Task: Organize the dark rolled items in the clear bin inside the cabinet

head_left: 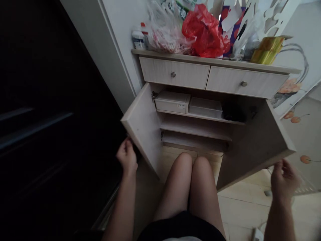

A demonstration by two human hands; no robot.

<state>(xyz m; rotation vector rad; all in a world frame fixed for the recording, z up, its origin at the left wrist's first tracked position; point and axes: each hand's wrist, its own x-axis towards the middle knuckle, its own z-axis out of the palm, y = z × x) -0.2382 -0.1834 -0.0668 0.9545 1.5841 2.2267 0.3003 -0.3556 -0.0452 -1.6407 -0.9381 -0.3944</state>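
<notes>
I crouch in front of a low pale wooden cabinet (215, 68) with both of its doors swung open. My left hand (127, 156) is closed on the outer edge of the left door (142, 129). My right hand (284, 179) hovers just below the outer edge of the right door (258, 144), fingers curled loosely and apart, holding nothing. Inside, the top shelf carries two pale boxes (172, 101) (205, 107) and a dark object (233, 113). The lower shelves (195, 130) look bare. My knees (192, 164) are close to the cabinet's base.
Two drawers with round knobs (173, 74) (244, 83) sit above the doors. The top holds a red plastic bag (204, 31), a clear bag (164, 33), a white bottle (138, 39) and a yellow packet (268, 49). A dark door (50, 117) stands left.
</notes>
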